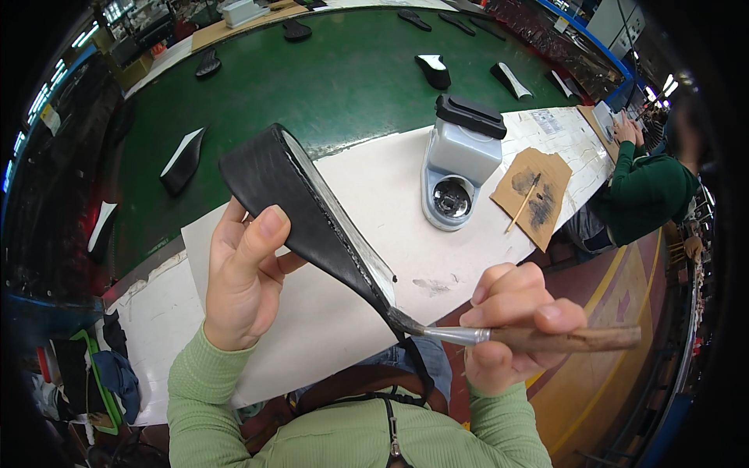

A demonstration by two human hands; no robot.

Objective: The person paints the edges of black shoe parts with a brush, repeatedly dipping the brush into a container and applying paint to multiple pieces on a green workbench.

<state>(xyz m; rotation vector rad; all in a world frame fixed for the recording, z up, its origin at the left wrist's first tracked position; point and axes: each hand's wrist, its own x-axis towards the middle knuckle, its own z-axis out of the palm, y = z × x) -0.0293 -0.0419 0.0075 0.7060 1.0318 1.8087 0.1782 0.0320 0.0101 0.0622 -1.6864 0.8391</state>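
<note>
My left hand [251, 269] grips a black wedge shoe sole [292, 199] by its side, thumb on the black face and fingers behind. The sole is tilted, its thick heel end up and to the left, its thin end down and to the right. A pale strip shows along its upper face. My right hand [519, 320] is closed round the wooden handle of a brush [460, 335]. The dark bristles touch the thin end of the sole. Beyond the sole, a grey-white dispenser [460, 160] with a black top holds dark liquid in its round cup [452, 196].
Right of the dispenser, a stained cardboard piece [533, 195] carries a thin brush [523, 204]. White paper [374, 179] covers the bench edge. Several soles, such as one wedge [184, 161], lie on the green surface [343, 86]. A co-worker in dark green [651, 195] works at the right.
</note>
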